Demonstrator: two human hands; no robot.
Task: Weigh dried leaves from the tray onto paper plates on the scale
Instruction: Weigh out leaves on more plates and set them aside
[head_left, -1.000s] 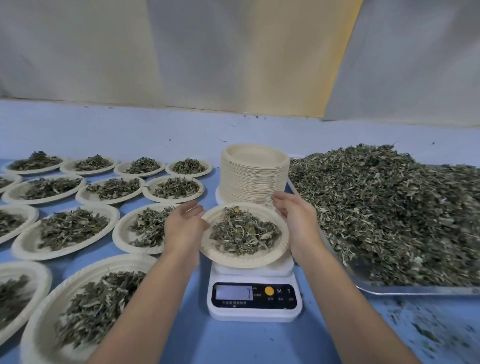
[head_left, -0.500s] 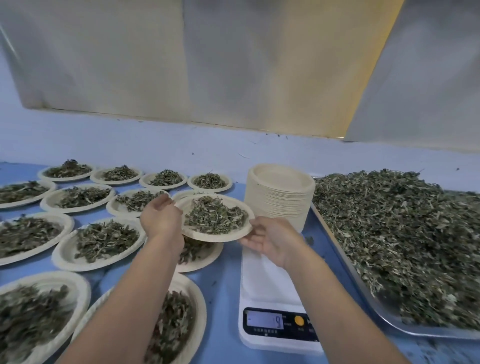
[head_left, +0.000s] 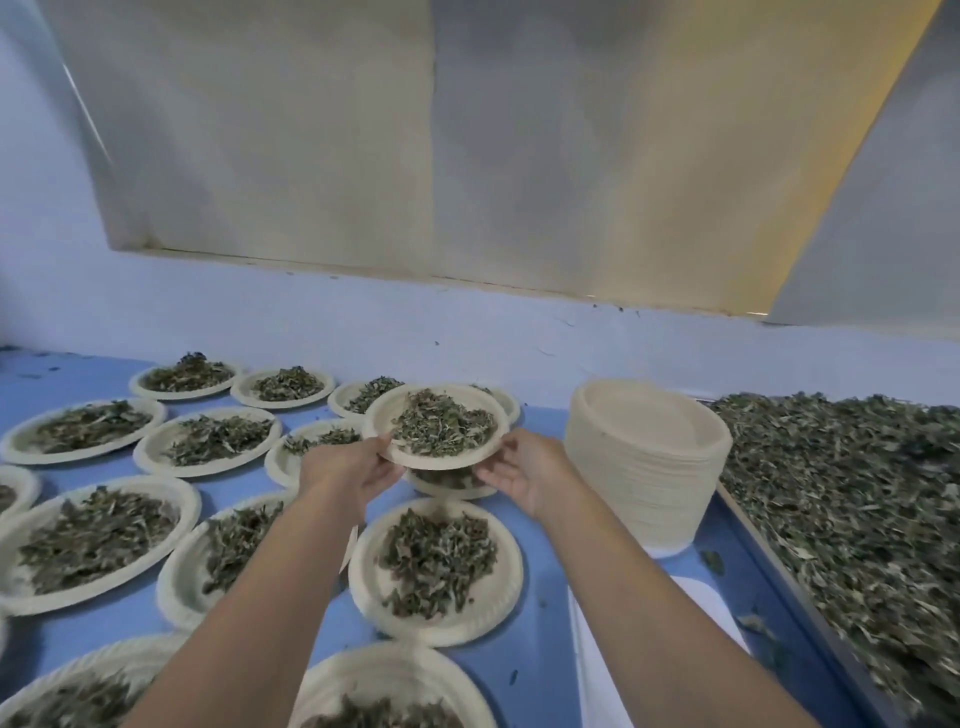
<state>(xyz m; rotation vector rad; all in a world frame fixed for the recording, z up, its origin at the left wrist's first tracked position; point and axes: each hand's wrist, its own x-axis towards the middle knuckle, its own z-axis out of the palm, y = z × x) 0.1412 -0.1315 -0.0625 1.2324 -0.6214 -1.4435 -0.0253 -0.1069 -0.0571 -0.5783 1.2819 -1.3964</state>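
We hold a paper plate of dried leaves (head_left: 435, 425) above the filled plates (head_left: 435, 570) on the blue desk (head_left: 540, 670), left hand (head_left: 349, 468) and right hand (head_left: 524, 474) pinching opposite rims, beside the stack of empty plates (head_left: 647, 457) and heaped tray (head_left: 852, 670).

Cream plates (head_left: 647, 447); grey-green leaves (head_left: 852, 493); blue table (head_left: 540, 670)

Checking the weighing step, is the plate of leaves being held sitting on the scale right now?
No, both hands hold the filled plate in the air over other plates, left of the scale.
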